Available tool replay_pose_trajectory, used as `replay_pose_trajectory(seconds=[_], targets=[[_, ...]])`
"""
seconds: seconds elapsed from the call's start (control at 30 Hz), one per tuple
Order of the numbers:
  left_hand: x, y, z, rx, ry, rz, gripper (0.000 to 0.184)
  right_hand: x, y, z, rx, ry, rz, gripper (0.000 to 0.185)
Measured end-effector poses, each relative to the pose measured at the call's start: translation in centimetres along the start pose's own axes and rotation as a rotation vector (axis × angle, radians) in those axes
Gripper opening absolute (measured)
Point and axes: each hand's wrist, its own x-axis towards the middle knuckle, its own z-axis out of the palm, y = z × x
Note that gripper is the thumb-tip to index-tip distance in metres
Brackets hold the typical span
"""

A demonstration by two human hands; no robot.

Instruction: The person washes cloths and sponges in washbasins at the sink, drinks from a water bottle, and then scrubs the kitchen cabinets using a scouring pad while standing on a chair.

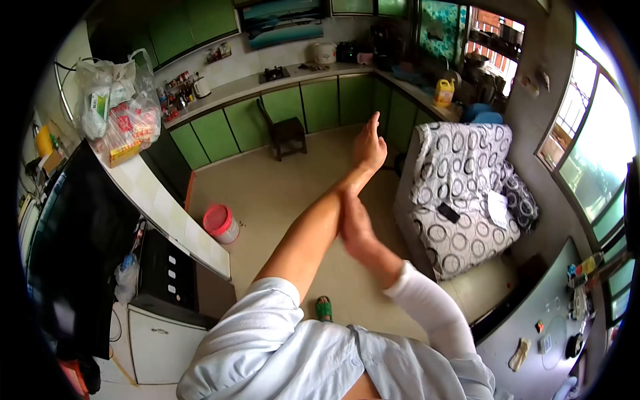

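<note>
My left arm is stretched out in front of me, its pale sleeve ending above the elbow and the forearm bare. My left hand [371, 146] is in the air with its fingers extended and nothing in it. My right hand [357, 225] rests against the left forearm [313, 230] just below the wrist; it is smeared by motion and its fingers are mostly hidden. A white sleeve [437, 313] covers the right forearm up to the wrist. Below my shirt [267, 340], one green sandal [323, 309] shows on the floor.
A chair [445, 239] under a circle-patterned cover stands at right, holding a black phone [449, 213] and white paper [497, 209]. Left are a red-lidded bucket [221, 224] and plastic bags [120, 110] on a ledge. Green cabinets [250, 127], a wooden chair [288, 131] and a grey table [513, 347] surround me.
</note>
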Motion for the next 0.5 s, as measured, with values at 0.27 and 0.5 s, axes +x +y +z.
replay_pose_trajectory(seconds=[0.27, 0.5], targets=[[10.1, -19.8, -12.7, 0.380, 0.155, -0.207, 0.056, 8.5, 4.1, 10.4, -0.025, -0.359, 0.409, 0.050], [5.8, -41.4, -22.5, -0.181, 0.074, -0.944, 0.053, 22.7, -1.5, 2.4, -0.411, -0.612, 0.389, 0.023]])
